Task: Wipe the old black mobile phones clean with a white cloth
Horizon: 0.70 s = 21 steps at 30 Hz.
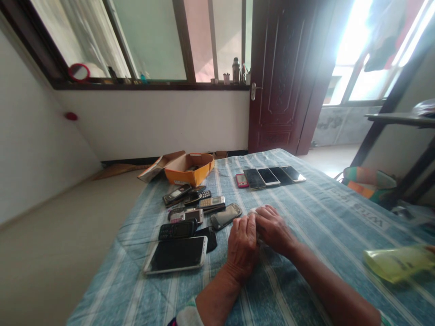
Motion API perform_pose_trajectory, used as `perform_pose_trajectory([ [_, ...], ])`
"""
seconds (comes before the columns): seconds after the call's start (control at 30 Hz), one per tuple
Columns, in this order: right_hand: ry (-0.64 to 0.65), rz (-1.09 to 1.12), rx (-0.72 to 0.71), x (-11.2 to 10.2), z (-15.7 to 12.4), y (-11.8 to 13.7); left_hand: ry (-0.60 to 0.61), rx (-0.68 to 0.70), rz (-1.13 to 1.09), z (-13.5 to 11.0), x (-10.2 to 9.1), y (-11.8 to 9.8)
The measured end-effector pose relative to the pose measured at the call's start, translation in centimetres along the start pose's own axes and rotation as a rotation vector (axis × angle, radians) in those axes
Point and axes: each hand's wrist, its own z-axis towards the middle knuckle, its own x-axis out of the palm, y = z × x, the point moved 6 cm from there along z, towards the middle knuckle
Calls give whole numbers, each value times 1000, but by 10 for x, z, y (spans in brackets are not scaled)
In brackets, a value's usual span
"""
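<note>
My left hand [242, 244] and my right hand [273, 228] rest together on the blue striped cloth [306, 213], fingers curled round a small white thing [253, 211] that is mostly hidden between them. Just left of my hands lies a heap of old mobile phones [193, 213], with a large white-framed smartphone [176, 255] nearest me. Farther off, a row of several smartphones [270, 176] lies side by side, a small red one [242, 180] at its left end.
An open orange cardboard box [190, 168] stands at the far edge of the cloth. A greenish plastic bottle [397, 262] lies at the right. A dark wooden door [285, 77] is open behind; shelving [401, 120] stands to the right. Bare floor lies to the left.
</note>
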Motion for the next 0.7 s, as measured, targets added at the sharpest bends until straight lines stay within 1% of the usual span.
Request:
perform_pose_trajectory([
  [0.07, -4, 2, -6, 1, 0, -1, -4, 1, 6, 0, 0, 0],
  [0.17, -15, -12, 7, -3, -2, -11, 24, 8, 28, 0, 0, -1],
  [0.3, -33, -51, 78, -11, -7, -29, 73, 2, 45, -1, 1, 0],
  [0.47, -29, -30, 149, -9, -14, -43, 89, 2, 40, -1, 2, 0],
  [0.6, -26, -2, 181, -6, -16, -47, 102, -13, 24, -1, 2, 0],
  [0.7, -48, -11, 156, -6, -14, -40, 93, -12, 18, -1, 1, 0],
])
